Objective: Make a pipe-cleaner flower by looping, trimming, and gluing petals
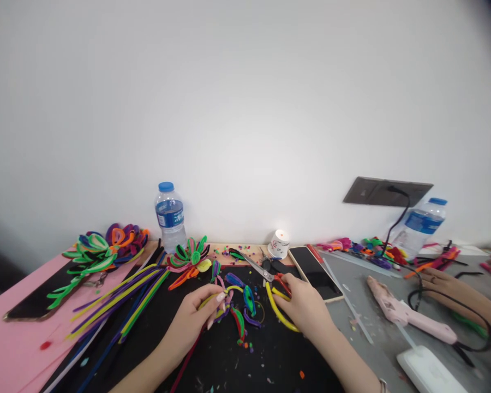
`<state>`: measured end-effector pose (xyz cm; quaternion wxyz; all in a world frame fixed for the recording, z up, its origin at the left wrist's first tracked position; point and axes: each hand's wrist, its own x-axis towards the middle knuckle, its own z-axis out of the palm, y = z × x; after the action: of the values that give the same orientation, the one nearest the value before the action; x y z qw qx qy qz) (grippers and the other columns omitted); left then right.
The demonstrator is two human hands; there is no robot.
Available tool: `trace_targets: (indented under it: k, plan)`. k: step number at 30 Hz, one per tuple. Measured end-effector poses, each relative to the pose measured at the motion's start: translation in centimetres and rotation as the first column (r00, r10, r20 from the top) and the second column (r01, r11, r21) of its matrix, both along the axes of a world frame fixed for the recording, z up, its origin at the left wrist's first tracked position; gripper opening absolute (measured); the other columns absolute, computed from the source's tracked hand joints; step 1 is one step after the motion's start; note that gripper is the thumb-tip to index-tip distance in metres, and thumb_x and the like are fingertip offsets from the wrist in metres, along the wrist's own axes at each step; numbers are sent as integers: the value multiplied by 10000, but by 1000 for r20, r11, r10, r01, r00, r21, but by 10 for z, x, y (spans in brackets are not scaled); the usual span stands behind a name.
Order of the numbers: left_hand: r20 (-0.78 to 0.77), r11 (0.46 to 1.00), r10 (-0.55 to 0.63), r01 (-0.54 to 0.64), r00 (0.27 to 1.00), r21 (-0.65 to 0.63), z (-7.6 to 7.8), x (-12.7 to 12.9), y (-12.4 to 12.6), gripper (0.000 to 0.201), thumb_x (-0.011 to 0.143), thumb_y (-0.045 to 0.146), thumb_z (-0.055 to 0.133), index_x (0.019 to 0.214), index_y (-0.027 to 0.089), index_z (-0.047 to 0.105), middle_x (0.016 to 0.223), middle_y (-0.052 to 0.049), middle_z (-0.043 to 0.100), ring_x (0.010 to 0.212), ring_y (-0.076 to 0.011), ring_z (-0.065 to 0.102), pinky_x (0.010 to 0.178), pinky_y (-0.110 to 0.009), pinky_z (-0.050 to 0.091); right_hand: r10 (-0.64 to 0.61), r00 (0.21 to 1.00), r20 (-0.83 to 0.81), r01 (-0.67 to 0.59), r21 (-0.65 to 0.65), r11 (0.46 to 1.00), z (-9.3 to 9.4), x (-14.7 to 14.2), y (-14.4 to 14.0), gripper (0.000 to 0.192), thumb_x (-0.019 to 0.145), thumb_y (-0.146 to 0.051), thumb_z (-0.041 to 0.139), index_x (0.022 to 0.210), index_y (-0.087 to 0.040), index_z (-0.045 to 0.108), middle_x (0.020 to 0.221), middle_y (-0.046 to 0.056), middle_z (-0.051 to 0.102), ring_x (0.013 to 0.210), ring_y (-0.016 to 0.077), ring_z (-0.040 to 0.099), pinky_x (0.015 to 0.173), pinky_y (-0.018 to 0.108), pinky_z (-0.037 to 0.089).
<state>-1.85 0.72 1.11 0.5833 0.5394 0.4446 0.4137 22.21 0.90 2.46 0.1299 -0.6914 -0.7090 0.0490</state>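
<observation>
White wall fills the far half of the view, with a dark socket plate [387, 191] on it at the right. Below runs the worktop [393, 333], grey at the right, covered by a black mat [225, 360] in the middle and a pink sheet [8, 349] at the left. On the pink sheet lies a dark phone [35, 303], and just beyond it a bunch of finished pipe-cleaner flowers [102, 251]. A spread of straight pipe cleaners [118, 300] fans across the mat's left part. Two water bottles stand far back, one [170, 216] left of centre, the other [421, 225] near the socket. A pink glue gun [405, 314] lies on the grey part, its black cord looping to the right, and a second phone [315, 271] lies just right of the mat. A small white cup [279, 244] sits at the back edge.

Near the middle, the left hand [196, 319] pinches a small bundle of bent pipe-cleaner loops [233, 305], grasping it between fingers and thumb. The right hand [306, 311] is closed around the yellow handles of scissors [270, 284], whose blades point far and left. At the far right, another person's hand [444, 284] rests on the worktop.
</observation>
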Motion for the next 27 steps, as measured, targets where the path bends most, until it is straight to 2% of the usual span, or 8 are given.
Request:
trace_targets:
  k: [3,9,12,14,16,18,23,27]
  plan:
    - [-21,999,-31,30,999,-39,-5,-1,-1,301,776,417,509,899,147,561,601,47,451,438,-44,257,412,-180,179,47,997,-63,-48,-18,999,-3,7,5,199,715,-286,577,886,-187,550,800,63,610,765,227,578,648,284,392]
    - [117,982,-188,189,975,2,-10,7,-13,346,852,391,401,1152,220,369,664,47,451,435,-43,230,410,-189,165,300,925,-232,-262,182,948,17,-15,-14,124,803,-187,453,914,-192,508,929,63,532,894,194,498,784,295,374]
    - [165,953,-280,294,946,-68,-9,16,-25,408,840,404,427,1191,232,310,652,48,443,432,-44,240,400,-182,171,499,812,-304,-495,95,864,18,-36,-32,132,763,-190,517,887,-205,474,810,14,527,723,153,494,633,235,383]
    - [179,934,-317,339,931,-109,-10,20,-31,445,817,429,458,1184,223,316,648,40,455,437,-48,276,397,-178,193,593,737,-324,-606,70,792,13,-45,-39,76,834,-180,415,775,-202,459,754,0,514,662,127,475,591,210,360]
    - [225,932,-308,341,924,-122,-11,23,-33,451,804,449,466,1168,219,329,646,39,463,425,-43,257,392,-173,197,600,719,-351,-614,83,785,7,-49,-41,189,866,-148,328,715,-196,429,703,-9,486,622,113,447,569,202,340]
    - [217,950,-272,298,937,-96,-12,23,-31,388,813,456,439,1105,205,386,640,35,484,410,-39,255,389,-171,195,555,739,-382,-562,105,820,2,-49,-40,224,874,-142,306,675,-193,397,657,-19,450,587,106,416,547,200,318]
    - [-88,989,-147,149,985,16,-8,17,-24,345,839,437,389,661,154,477,509,43,439,394,-50,286,395,-183,193,444,786,-430,-434,127,892,0,-46,-36,174,848,-155,378,679,-194,387,609,-45,406,551,98,387,519,200,283]
    - [-237,994,-60,80,970,73,-2,14,-26,375,832,427,400,569,166,451,473,46,413,406,-71,323,410,-190,217,431,774,-464,-414,144,899,3,-48,-38,139,825,-135,396,701,-198,391,610,-49,390,555,102,384,527,199,291]
